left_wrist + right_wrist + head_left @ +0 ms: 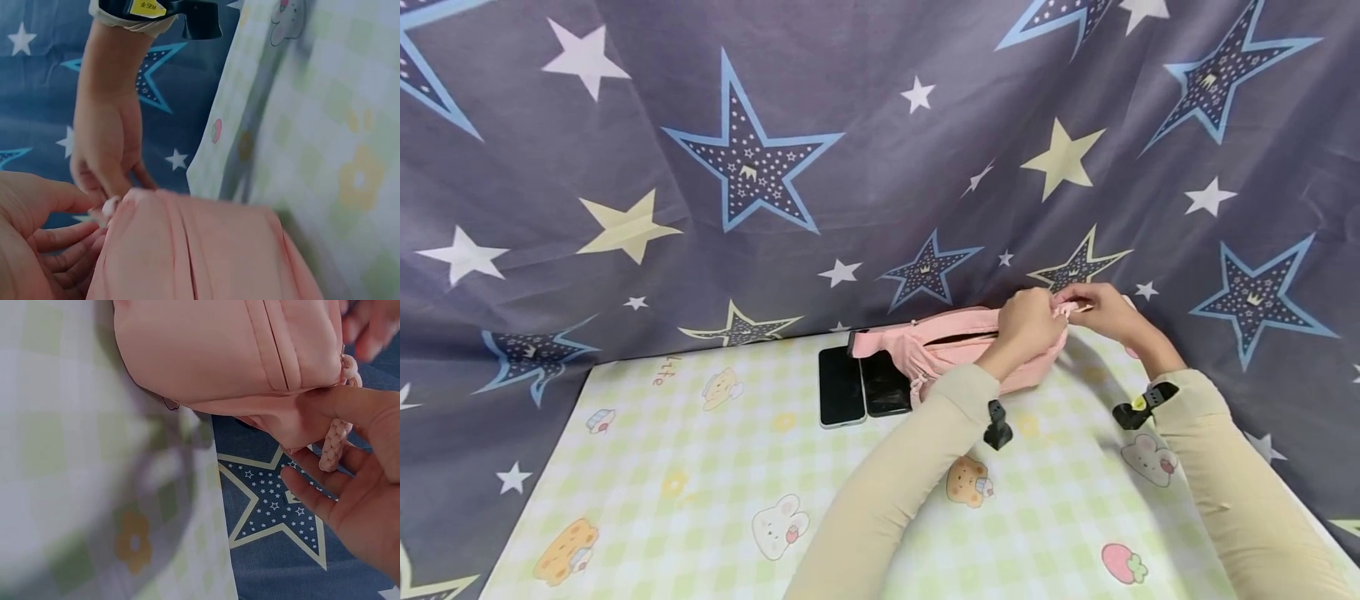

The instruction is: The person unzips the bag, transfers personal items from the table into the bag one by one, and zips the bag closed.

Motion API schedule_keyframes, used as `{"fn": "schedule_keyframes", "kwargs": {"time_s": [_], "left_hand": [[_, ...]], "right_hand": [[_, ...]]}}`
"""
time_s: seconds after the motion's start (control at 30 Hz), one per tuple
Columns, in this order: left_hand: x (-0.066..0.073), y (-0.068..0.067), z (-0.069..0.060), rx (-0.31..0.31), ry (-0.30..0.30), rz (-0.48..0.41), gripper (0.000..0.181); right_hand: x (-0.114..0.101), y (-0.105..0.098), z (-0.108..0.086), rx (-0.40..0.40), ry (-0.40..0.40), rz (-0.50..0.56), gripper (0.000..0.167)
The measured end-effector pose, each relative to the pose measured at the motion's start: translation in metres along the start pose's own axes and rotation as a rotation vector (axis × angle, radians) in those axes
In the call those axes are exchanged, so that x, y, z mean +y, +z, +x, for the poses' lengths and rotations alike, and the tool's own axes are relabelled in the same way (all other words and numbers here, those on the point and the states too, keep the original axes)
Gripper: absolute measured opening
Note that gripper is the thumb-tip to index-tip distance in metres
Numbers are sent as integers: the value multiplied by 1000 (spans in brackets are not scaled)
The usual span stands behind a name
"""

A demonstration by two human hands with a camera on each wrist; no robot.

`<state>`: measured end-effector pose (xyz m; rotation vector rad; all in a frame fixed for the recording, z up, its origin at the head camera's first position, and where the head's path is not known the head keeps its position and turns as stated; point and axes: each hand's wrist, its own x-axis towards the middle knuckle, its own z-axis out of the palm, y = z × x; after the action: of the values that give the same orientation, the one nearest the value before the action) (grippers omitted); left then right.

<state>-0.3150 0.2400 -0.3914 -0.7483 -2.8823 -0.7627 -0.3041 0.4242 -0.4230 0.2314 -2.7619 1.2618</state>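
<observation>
A pink fabric bag [951, 354] with a dark zip opening lies along the table's back edge. The left hand [1028, 321] grips its top near the right end; in the left wrist view the left hand's fingers [69, 240] curl at the bag's edge [200, 244]. At the bag's right end the right hand [1105, 312] pinches the fabric. The right wrist view shows the right hand [369, 469] with thumb and fingers on the bag's corner [287, 419], a braided pink cord [336, 444] lying between its fingers.
Two dark phones, one [841, 387] beside the other [886, 385], lie at the bag's left end, the second partly covered by it. A star-patterned curtain [850, 167] hangs behind the checked tablecloth [700, 467].
</observation>
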Motion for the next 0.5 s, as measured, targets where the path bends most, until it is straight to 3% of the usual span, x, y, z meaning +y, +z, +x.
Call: {"fn": "schedule_keyframes", "kwargs": {"time_s": [0.1, 0.2, 0.33, 0.5], "left_hand": [[11, 8, 6, 4, -22, 32, 43], [14, 14, 9, 26, -48, 40, 53], [14, 17, 12, 59, -43, 34, 47], [10, 17, 13, 57, -20, -9, 35]], "right_hand": [[2, -2, 2, 4, -3, -19, 24], [3, 1, 3, 7, -11, -28, 28], [2, 0, 2, 9, 7, -18, 30], [1, -1, 0, 10, 19, 4, 26]]}}
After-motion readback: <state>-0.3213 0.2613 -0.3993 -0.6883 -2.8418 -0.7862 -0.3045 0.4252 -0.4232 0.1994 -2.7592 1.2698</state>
